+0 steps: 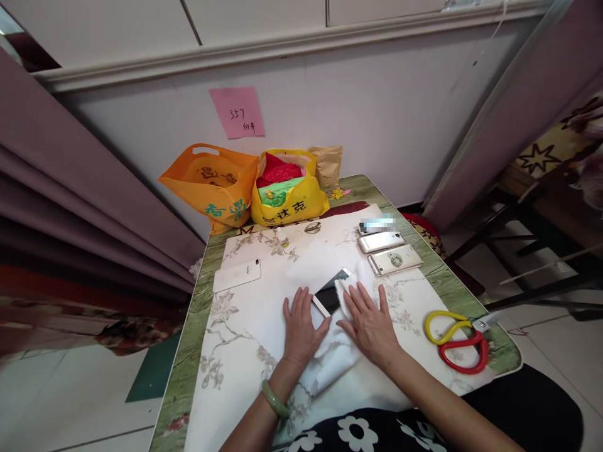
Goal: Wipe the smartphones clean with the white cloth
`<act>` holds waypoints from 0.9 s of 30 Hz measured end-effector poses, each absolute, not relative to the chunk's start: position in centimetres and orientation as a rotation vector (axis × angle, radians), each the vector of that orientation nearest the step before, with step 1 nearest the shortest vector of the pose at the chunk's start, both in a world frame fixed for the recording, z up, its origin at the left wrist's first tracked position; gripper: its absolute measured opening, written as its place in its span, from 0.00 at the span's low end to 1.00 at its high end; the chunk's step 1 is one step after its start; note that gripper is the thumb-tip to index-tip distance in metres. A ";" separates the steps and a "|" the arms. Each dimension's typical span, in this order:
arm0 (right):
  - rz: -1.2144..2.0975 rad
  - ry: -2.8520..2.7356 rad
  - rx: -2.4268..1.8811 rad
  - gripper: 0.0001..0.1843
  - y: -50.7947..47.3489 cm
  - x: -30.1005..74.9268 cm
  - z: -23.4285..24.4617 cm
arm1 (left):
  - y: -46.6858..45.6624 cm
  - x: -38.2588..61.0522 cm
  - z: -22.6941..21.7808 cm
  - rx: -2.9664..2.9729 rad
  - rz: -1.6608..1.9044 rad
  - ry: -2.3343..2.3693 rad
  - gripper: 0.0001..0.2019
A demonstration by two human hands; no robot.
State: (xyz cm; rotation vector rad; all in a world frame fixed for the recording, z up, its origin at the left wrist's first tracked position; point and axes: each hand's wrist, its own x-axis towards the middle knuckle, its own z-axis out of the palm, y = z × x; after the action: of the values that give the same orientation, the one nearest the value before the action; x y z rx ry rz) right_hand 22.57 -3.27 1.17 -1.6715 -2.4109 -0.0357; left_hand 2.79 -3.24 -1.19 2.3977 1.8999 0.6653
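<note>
My left hand [301, 329] lies flat with fingers spread on a white cloth [332, 361], its thumb touching the near end of a white smartphone [332, 292] with a dark screen. My right hand [370, 323] also lies flat with fingers stretched out. It presses a fold of the white cloth against the phone's right side. A green bangle [274, 400] sits on my left wrist. The phone lies tilted on a white floral table cover [226, 351].
A white phone [237, 274] lies face down at the left. Three more phones [389, 248] lie at the right. Red and yellow scissors [455, 339] rest near the right edge. An orange bag [214, 185] and a yellow bag [287, 188] stand by the wall.
</note>
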 end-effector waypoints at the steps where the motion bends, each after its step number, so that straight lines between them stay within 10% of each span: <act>1: -0.037 -2.408 -1.676 0.31 -3.6 22.9 1.2 | -3.2 2.8 -1.2 2.396 0.669 1.899 0.29; 27: -0.067 -2.251 -1.665 0.24 -3.8 22.1 0.8 | -3.2 2.8 -1.3 2.389 0.684 1.901 0.28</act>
State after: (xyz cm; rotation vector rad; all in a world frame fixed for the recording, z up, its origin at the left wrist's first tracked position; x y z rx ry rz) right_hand 22.07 -3.84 0.78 -1.6652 -2.2505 -0.0673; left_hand 2.78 -3.16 -1.34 2.3891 1.9005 0.6838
